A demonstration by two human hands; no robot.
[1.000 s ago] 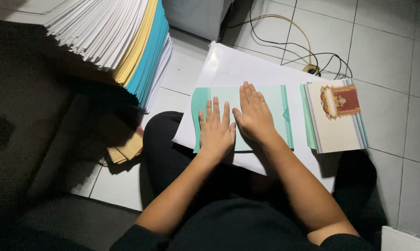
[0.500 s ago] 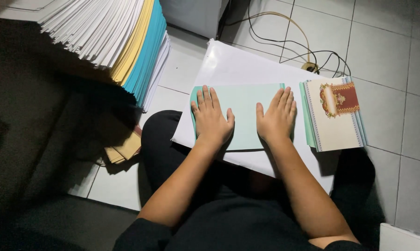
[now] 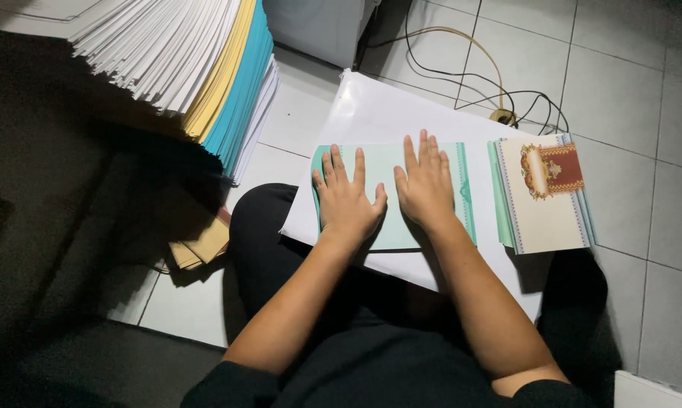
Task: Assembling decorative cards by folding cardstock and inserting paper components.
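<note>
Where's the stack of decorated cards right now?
In the head view, the stack of decorated cards lies on the white board, just right of the right hand and below the tangled cables.

Mint card sheet (image 3: pixel 386 162): matt paper, smooth. White board (image 3: pixel 379 113) beneath: glossy. Printed card stack (image 3: pixel 545 196), 3 o'clock: slightly satiny paper. Floor tiles (image 3: pixel 628 83): glazed ceramic

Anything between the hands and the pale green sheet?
Nothing visible. The left hand and right hand both lie flat directly on the pale green sheet, palms down, side by side, on top of the white board.
</note>
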